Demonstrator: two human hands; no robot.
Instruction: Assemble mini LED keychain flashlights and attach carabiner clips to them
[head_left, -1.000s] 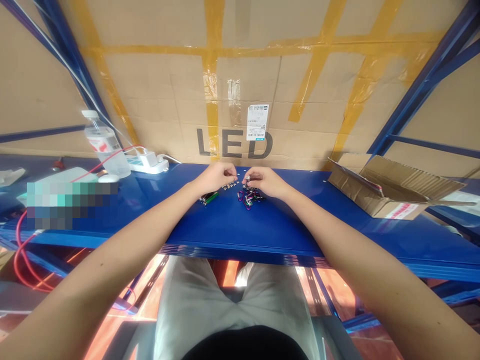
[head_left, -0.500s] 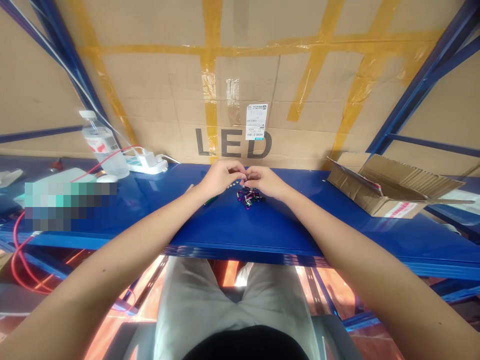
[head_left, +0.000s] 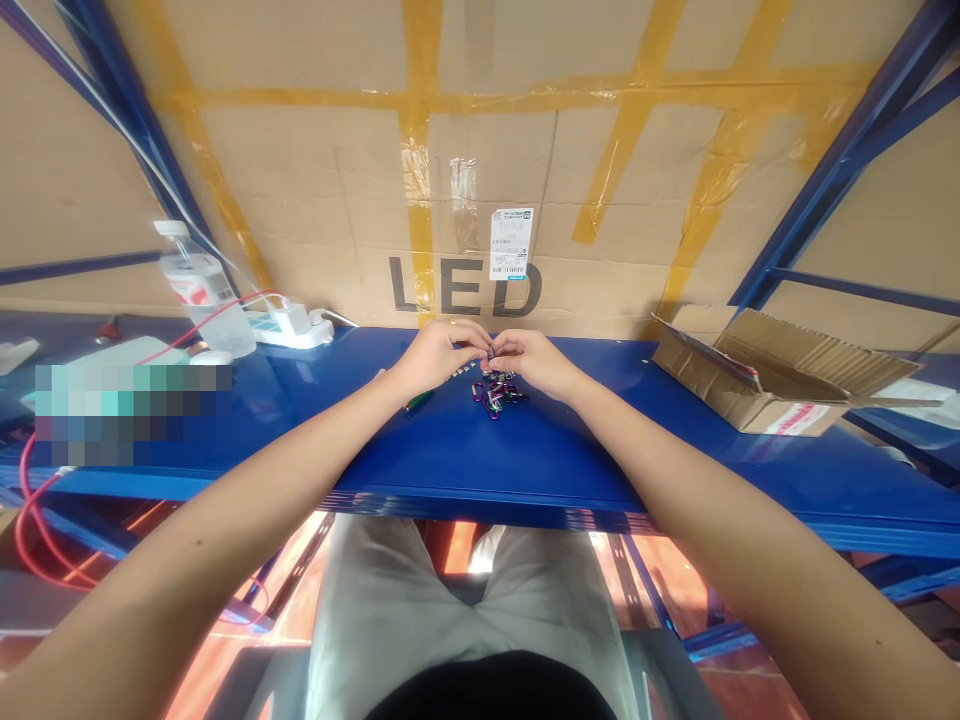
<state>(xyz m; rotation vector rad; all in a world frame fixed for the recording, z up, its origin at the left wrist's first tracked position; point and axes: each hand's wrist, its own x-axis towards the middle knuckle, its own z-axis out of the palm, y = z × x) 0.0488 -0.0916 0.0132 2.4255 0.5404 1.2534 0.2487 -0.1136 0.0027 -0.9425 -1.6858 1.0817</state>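
Note:
My left hand (head_left: 436, 357) and my right hand (head_left: 534, 363) meet over the blue tabletop (head_left: 480, 455), with their fingertips pinched together. Between them is a small dark, purplish item, too small to name and mostly covered by the fingers. Just below the hands lies a little heap of small coloured loops (head_left: 493, 396), purple, green and silver, resembling carabiner clips. Several small pale pieces (head_left: 460, 371) sit in a row by my left fingers. A slim green object (head_left: 418, 401), perhaps a pen, lies under my left wrist, partly hidden.
An open cardboard box (head_left: 765, 385) stands on the right. On the left are a clear bottle (head_left: 210, 295), a white power strip (head_left: 292, 325) and a red cable (head_left: 26, 470). A large taped cardboard sheet (head_left: 315, 200) backs the table between blue posts.
Both hands stay pinched together in nearly the same place, with only slight finger movement. A little more of the green object shows beside my left wrist.

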